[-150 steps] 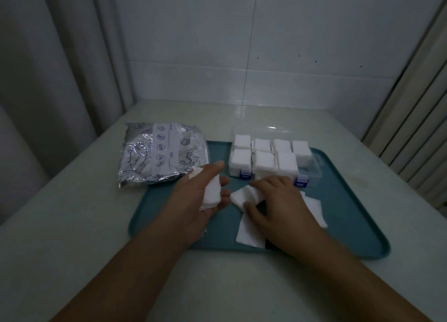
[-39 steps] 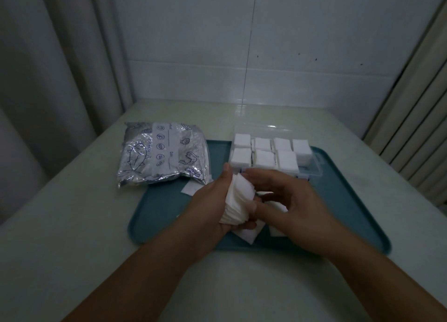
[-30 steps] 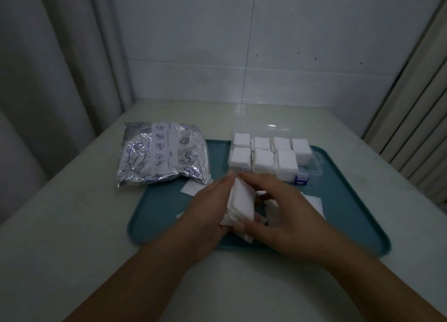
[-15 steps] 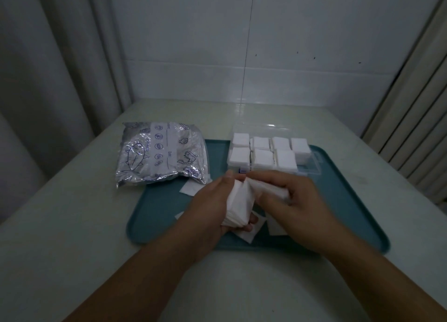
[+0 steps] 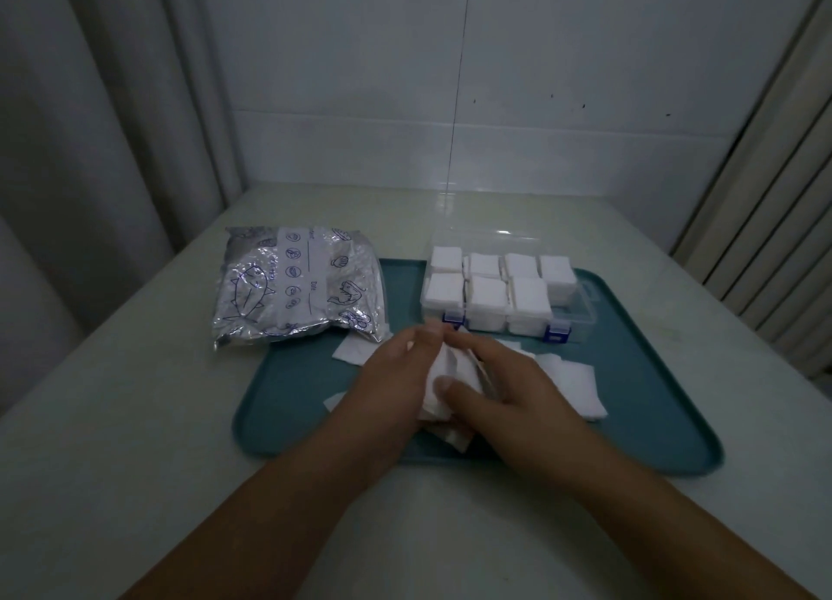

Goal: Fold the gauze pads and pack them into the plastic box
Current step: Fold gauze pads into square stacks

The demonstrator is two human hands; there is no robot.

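Note:
My left hand (image 5: 391,378) grips a stack of white gauze pads (image 5: 443,374) on edge over the teal tray (image 5: 630,401). My right hand (image 5: 504,388) presses against the stack's right side, thumb on its front face and fingers curled round it. Loose flat gauze pads (image 5: 569,379) lie on the tray to the right, and another pad (image 5: 355,349) lies to the left. The clear plastic box (image 5: 581,311) stands open at the tray's far side, its compartments filled with folded white pads (image 5: 486,291).
A silver foil pouch (image 5: 297,284) printed with fish drawings lies at the tray's far left, partly on the pale table (image 5: 135,419). A tiled wall stands behind, a curtain at the left, a slatted panel at the right.
My right hand held a single pad lifted off the stack half a second ago; now it has come back down against the stack, both hands closing round it lower over the tray.

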